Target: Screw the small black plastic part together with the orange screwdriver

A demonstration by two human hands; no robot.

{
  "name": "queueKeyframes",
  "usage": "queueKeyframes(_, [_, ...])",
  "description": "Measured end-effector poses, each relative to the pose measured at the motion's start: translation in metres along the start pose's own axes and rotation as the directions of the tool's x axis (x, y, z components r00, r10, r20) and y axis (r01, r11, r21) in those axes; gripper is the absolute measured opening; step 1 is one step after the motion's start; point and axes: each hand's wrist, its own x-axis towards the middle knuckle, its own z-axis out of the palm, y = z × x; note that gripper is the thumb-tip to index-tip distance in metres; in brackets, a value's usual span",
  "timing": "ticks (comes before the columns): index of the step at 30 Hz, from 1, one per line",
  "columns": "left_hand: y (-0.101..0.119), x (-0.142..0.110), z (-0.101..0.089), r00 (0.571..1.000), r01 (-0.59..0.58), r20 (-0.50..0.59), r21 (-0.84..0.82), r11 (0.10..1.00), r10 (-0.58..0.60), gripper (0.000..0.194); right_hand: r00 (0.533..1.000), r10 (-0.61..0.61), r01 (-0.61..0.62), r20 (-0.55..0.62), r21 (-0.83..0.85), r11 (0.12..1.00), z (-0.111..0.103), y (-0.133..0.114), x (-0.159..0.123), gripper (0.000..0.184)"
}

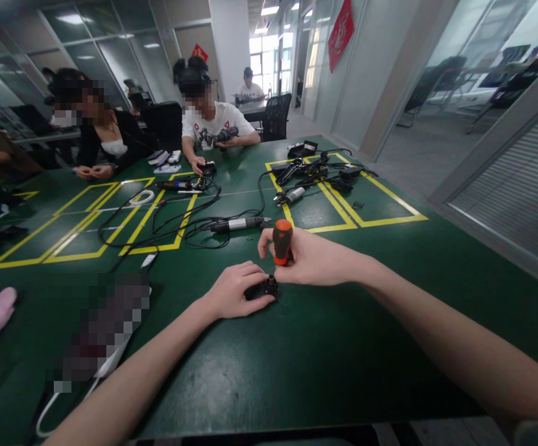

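My left hand (236,290) rests on the green table, thumb and fingers closed around a small black part (270,286) with a short round metal-looking piece standing up on it. Just beyond and to the right, my right hand (313,255) grips a screwdriver (282,243) with an orange and dark grey handle. The handle stands upright. Its shaft and tip are hidden, so I cannot tell whether it touches the black part.
A grey and black electric screwdriver (240,225) with cable lies ahead. Yellow tape (392,220) marks rectangles on the table (343,371), with cabled tools and coiled cables (343,181) at right. A blurred-out object (106,328) lies left. Across sits a person (222,121) handling a tool.
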Motion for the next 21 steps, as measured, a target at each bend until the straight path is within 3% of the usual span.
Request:
queueKeyframes(4, [-0.0012, -0.001, -0.0003, 0.998, 0.053, -0.015, -0.111, 0.992, -0.055, 0.03, 1.0, 0.008, -0.008, -0.007, 0.034, 0.999, 0.0016, -0.0002, -0.0013, 0.012])
queueKeyframes(7, [-0.0011, -0.0002, -0.0038, 0.985, 0.164, -0.005, -0.279, 0.946, -0.172, 0.03, 1.0, 0.003, -0.003, -0.008, 0.05, 0.999, 0.0011, 0.0004, -0.0013, 0.014])
queueKeyframes(11, [-0.0004, 0.0019, -0.0066, 0.925, 0.367, 0.11, -0.51, 0.778, -0.364, 0.03, 1.0, 0.007, -0.007, -0.001, 0.019, 1.0, -0.0015, 0.0008, -0.0018, 0.018])
queueKeyframes(16, [-0.0033, 0.0018, -0.0013, 0.862, 0.47, 0.255, -0.727, 0.501, -0.439, 0.035, 0.998, 0.039, -0.04, 0.043, 0.018, 0.999, -0.0015, 0.0027, -0.0032, 0.021])
queueKeyframes(21, [-0.0065, 0.0013, 0.0018, 0.861, 0.464, 0.28, -0.773, 0.432, -0.424, 0.042, 0.997, 0.074, -0.074, 0.038, 0.01, 0.997, -0.0021, 0.0014, -0.0031, 0.011])
